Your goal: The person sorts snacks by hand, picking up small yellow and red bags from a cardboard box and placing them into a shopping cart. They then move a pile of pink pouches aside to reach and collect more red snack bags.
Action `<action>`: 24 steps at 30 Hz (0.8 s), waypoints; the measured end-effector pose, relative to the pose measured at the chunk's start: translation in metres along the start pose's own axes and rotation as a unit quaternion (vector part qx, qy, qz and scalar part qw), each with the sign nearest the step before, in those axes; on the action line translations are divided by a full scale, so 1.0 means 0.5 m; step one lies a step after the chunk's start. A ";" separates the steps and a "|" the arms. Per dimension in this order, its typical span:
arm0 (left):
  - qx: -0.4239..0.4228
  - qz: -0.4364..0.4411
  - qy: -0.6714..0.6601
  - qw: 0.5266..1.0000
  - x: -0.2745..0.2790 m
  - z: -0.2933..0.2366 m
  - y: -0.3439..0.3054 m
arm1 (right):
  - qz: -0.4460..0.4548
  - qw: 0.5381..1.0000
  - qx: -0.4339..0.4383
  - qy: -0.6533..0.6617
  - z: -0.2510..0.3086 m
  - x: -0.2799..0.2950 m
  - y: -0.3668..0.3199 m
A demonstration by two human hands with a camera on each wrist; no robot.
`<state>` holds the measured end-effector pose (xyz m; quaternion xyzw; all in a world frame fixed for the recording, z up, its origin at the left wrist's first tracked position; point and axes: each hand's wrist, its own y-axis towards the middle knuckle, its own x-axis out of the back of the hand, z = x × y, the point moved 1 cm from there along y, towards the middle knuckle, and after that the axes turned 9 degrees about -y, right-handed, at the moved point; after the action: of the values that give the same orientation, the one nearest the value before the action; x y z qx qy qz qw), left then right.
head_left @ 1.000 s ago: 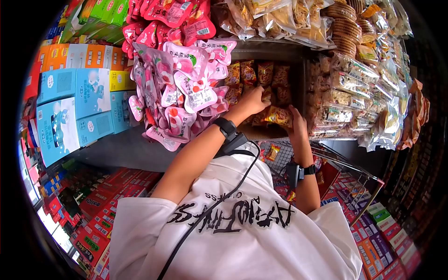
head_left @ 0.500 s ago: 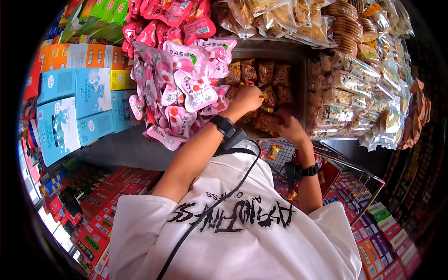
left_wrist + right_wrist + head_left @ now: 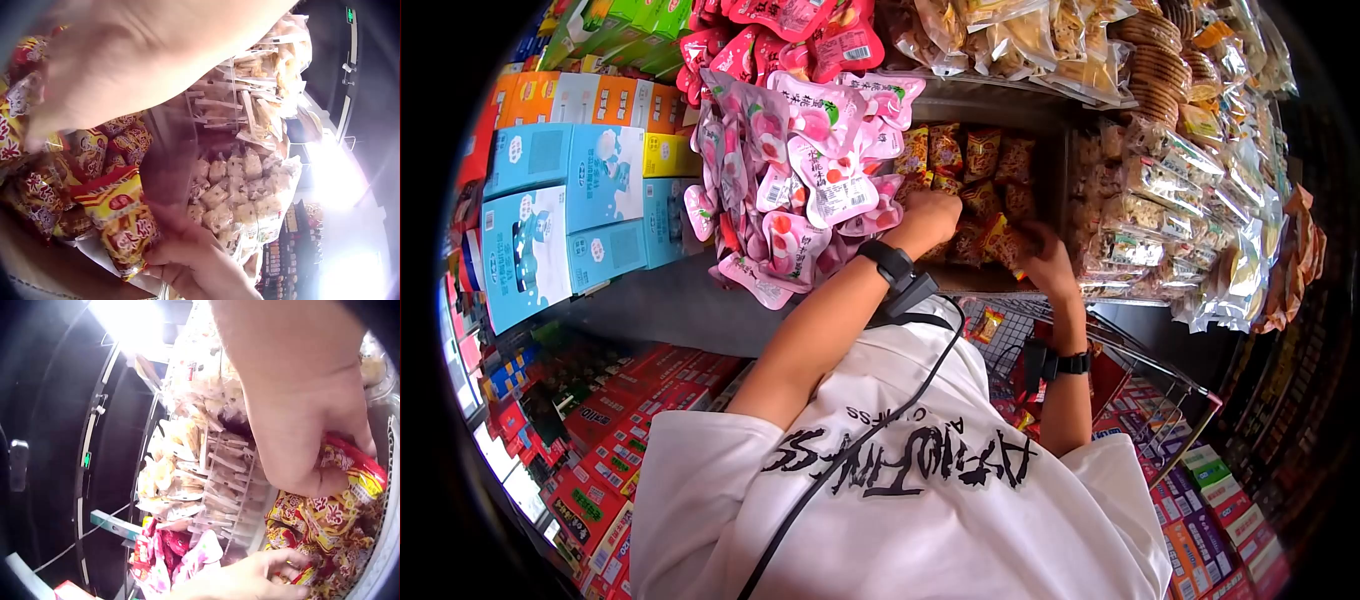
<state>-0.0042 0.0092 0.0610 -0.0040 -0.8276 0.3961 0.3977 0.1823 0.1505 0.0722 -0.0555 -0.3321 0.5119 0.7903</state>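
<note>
Small red-and-yellow snack packets [image 3: 983,155] lie in rows in a deep box [image 3: 1048,150]. My right hand [image 3: 1052,265] pinches one packet [image 3: 1004,246] at the box's near right side; the left wrist view shows this packet [image 3: 122,219] tilted, with the right hand's fingers [image 3: 181,250] at its edge. My left hand [image 3: 930,222] is down in the left part of the box, fingertips hidden in the head view. In the right wrist view the left hand [image 3: 256,575] has its fingers curled round a packet's edge, below my right hand [image 3: 300,406].
Pink pouches [image 3: 830,180] heap up left of the box, beside blue cartons [image 3: 525,250]. Clear-wrapped bars [image 3: 1155,190] stand to the right, and bagged snacks [image 3: 1010,40] behind. A wire cart [image 3: 1150,370] with a few packets is below the box's near edge.
My right hand has risen slightly from among the packets with one packet pinched and tilted up. My left hand has moved slightly down, nearer the box's front. The head view has shifted a little.
</note>
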 end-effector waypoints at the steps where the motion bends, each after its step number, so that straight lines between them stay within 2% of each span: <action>1: 0.020 0.012 -0.003 1.000 0.010 -0.007 -0.002 | -0.018 0.999 -0.003 -0.035 -0.001 -0.004 0.000; 2: 0.041 0.024 -0.006 0.999 0.020 -0.013 -0.005 | -0.027 0.997 -0.004 -0.065 -0.007 -0.013 0.000; 5: 0.063 -0.052 -0.068 0.994 0.068 -0.033 -0.035 | -0.041 0.990 -0.022 -0.130 0.002 -0.017 0.008; 9: 0.073 -0.063 -0.111 0.989 0.075 -0.042 -0.049 | -0.040 0.972 -0.062 -0.223 0.013 -0.036 0.012; 12: 0.081 -0.050 -0.105 0.990 0.067 -0.048 -0.058 | -0.009 0.961 -0.081 -0.264 0.023 -0.044 0.014; 15: 0.069 -0.063 -0.121 0.988 0.061 -0.051 -0.061 | 0.054 0.935 -0.074 -0.343 0.088 -0.037 0.001; 18: 0.071 -0.066 -0.176 0.980 0.091 -0.053 -0.086 | 0.051 0.912 -0.051 -0.405 0.109 -0.037 -0.004; 20: 0.102 -0.043 -0.219 0.969 0.119 -0.059 -0.098 | 0.003 0.935 -0.039 -0.354 0.058 -0.046 0.013; 22: 0.103 -0.008 -0.200 0.974 0.087 -0.053 -0.084 | -0.058 0.962 -0.038 -0.263 0.030 -0.044 0.021; 23: 0.105 0.008 -0.190 0.976 0.071 -0.049 -0.076 | -0.096 0.975 -0.047 -0.196 0.026 -0.040 0.020; 24: 0.096 0.066 -0.116 0.986 0.071 -0.056 -0.081 | -0.133 0.982 -0.055 -0.126 0.021 -0.038 0.022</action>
<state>0.0026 0.0110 0.1210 0.0260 -0.8242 0.4970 0.2702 0.1629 0.1368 0.0668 0.0102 -0.4611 0.3860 0.7989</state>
